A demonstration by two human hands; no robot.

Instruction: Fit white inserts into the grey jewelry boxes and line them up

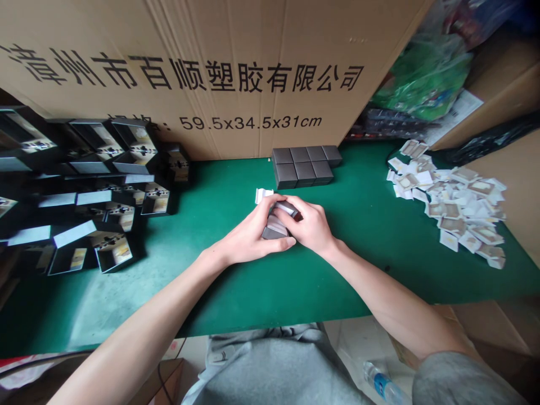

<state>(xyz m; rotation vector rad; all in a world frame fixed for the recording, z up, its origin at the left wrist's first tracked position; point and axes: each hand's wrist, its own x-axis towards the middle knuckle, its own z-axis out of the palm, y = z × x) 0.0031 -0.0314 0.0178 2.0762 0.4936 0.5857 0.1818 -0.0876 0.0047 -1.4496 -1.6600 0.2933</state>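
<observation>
1. The small grey box point(279, 220) sits on the green table point(295, 281), about the middle and a little toward the far side, and I have both hands wrapped round it.
2. My left hand point(253, 233) cups the box's left and near sides, fingers curled close with the thumb laid along the near edge; my right hand point(310, 225) covers the top right, fingers bent down tight over the lid.
3. To do this well, I judge I should keep the box flat on the table and press evenly from both sides, so that the lid seats square rather than tilted.
4. A small white piece point(263, 194) lies just beyond my left fingers, close enough to nudge.
5. Farther back, a block of closed grey boxes point(304, 165) stands against the big cardboard carton point(236, 67); that wall ends my reach on the far side.
6. On the left, open black boxes point(105, 225) crowd the table; on the right, a heap of white cards point(455, 205) spreads toward the edge.
7. The freest room is the green strip near me, between my forearms and the near table edge.
</observation>
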